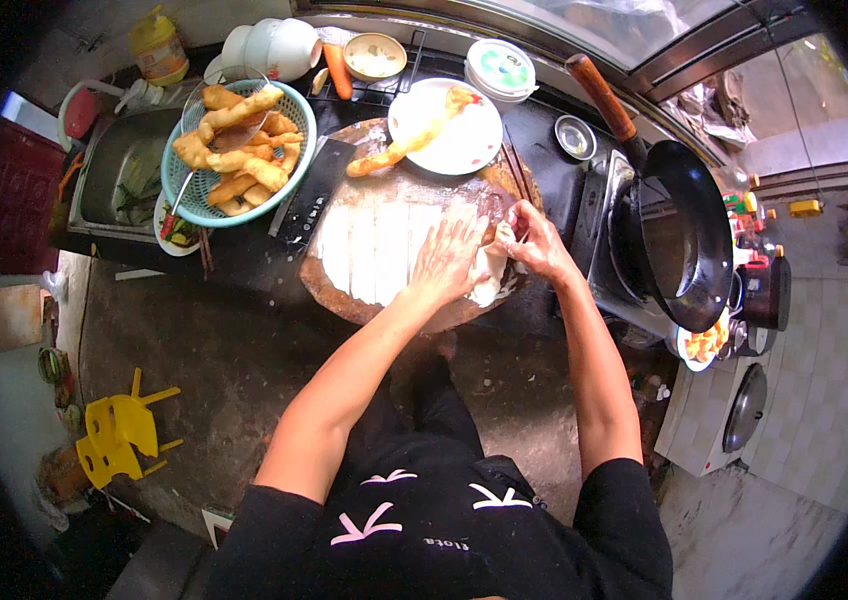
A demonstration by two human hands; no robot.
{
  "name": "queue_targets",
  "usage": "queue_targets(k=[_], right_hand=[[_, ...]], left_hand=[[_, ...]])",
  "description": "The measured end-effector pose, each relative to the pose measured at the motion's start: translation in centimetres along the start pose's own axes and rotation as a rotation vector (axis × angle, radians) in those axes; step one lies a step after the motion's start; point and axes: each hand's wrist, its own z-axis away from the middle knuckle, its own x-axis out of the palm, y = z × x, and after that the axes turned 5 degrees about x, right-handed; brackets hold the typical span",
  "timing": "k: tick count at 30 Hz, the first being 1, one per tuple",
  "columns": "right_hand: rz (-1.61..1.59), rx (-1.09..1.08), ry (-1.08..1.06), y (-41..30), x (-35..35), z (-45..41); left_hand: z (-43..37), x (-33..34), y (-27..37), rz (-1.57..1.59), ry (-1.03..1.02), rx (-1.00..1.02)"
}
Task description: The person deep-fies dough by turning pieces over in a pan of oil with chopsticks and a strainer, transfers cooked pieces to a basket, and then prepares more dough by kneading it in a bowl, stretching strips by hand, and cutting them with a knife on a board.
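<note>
White dough strips (371,247) lie side by side on a round wooden chopping board (409,191). My left hand (450,251) rests flat over the strips at the right, its fingers extended and holding nothing. A separate piece of dough (491,270) lies at the board's right edge, and my right hand (540,244) pinches its upper end between thumb and fingers. At the far side of the board a white plate (469,142) carries a fried dough stick (412,142) whose end hangs over the rim. Chopsticks (517,169) lie to the right of the plate. A cleaver (311,191) lies along the board's left side.
At the left, a blue plastic basket (304,154) holds several fried dough sticks and a strainer, beside a metal sink (101,172). A black wok (720,225) stands tilted on the stove at the right. Bowls, a carrot (337,71) and a lidded tub (500,67) line the back.
</note>
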Motion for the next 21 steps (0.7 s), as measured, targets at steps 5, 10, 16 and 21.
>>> queue_targets(k=[5, 10, 16, 21], right_hand=[[-0.347, 0.037, -0.027, -0.6, -1.2, 3.2], [-0.642, 0.025, 0.037, -1.1, -1.2, 5.6], [-0.765, 0.024, 0.172, -1.7, -1.7, 6.1], [-0.783, -0.015, 0.149, -3.6, -2.2, 7.3]], left_hand=[[-0.3, 1.2, -0.9, 0.056, -0.12, 0.114], [1.9, 0.6, 0.6, 0.242, -0.136, 0.17], [0.1, -2.3, 3.4, 0.581, -0.264, -0.022], [1.6, 1.0, 1.5, 0.381, -0.26, -0.065]])
